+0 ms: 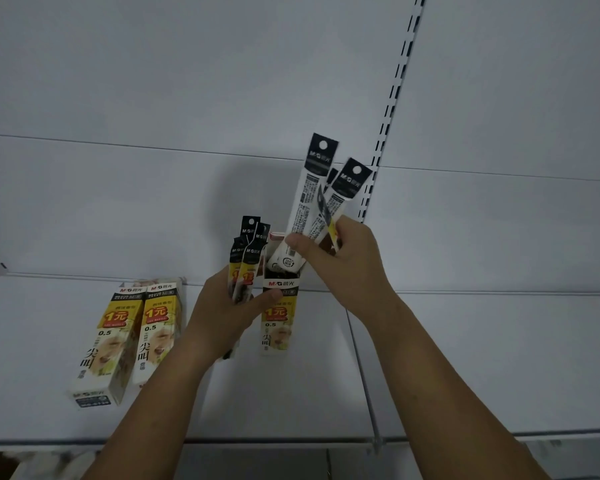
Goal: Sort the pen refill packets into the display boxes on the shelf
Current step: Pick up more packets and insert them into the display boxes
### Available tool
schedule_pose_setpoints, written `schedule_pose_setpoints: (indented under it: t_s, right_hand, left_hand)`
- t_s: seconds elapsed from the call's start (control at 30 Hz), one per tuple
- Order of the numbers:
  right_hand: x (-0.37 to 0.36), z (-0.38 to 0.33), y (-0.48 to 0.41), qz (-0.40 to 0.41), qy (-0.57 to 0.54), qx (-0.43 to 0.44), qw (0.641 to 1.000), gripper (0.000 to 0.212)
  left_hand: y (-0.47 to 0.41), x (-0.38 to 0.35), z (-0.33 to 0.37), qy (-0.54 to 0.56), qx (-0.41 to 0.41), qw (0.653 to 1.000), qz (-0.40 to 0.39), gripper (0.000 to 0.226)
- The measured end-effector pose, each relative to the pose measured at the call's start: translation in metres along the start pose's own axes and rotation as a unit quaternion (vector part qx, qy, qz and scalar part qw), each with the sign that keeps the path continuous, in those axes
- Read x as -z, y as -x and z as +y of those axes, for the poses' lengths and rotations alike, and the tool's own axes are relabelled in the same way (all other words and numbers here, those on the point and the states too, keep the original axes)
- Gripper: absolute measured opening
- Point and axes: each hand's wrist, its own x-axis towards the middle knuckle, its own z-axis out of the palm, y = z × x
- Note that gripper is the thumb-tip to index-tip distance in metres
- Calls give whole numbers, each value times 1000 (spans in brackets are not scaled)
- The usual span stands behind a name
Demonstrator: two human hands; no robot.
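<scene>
A small bundle of refill packets (245, 261) is gripped in the left hand (222, 310), with the fingers and thumb curled round its lower half and the black hanger tabs pointing upward. A second group of refill packets (314, 199) is pinched in the right hand (347, 261) between thumb and fingers. These packets are fanned out and tilted to the right, with their black tops raised against the back panel (187, 81). The lower ends of this group are positioned at the mouth of the open display box (278, 313), which stands upright on the white shelf (482, 358) just beside the left thumb. They appear to enter the box, but the depth of insertion is hidden by the right thumb. Two further display boxes (111, 341) with the same yellow, black and white print are located side by side on the shelf, to the left of the left hand and touching each other. A slotted upright (394, 109) is mounted on the back panel behind the right hand.
</scene>
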Motion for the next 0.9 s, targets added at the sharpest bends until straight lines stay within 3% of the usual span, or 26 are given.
schedule_pose_setpoints:
  t_s: [0.17, 0.37, 0.5, 0.63, 0.9]
  right_hand:
    - [-3, 6, -1, -41, 64, -19, 997, 31]
    - [-7, 2, -1, 14, 48, 6, 999, 34]
    - [-10, 2, -1, -41, 84, -9, 996, 28]
    - [-9, 8, -3, -67, 118, -44, 990, 41]
    - [-6, 18, -4, -108, 146, -52, 982, 31]
  left_hand:
    - [1, 0, 4, -8, -11, 1000, -7, 28]
    - [2, -1, 4, 6, -10, 1000, -7, 29]
    - [2, 0, 5, -6, -13, 1000, -3, 27]
    - [1, 1, 6, -4, -12, 1000, -5, 27]
    - [3, -1, 9, -9, -16, 1000, -15, 28]
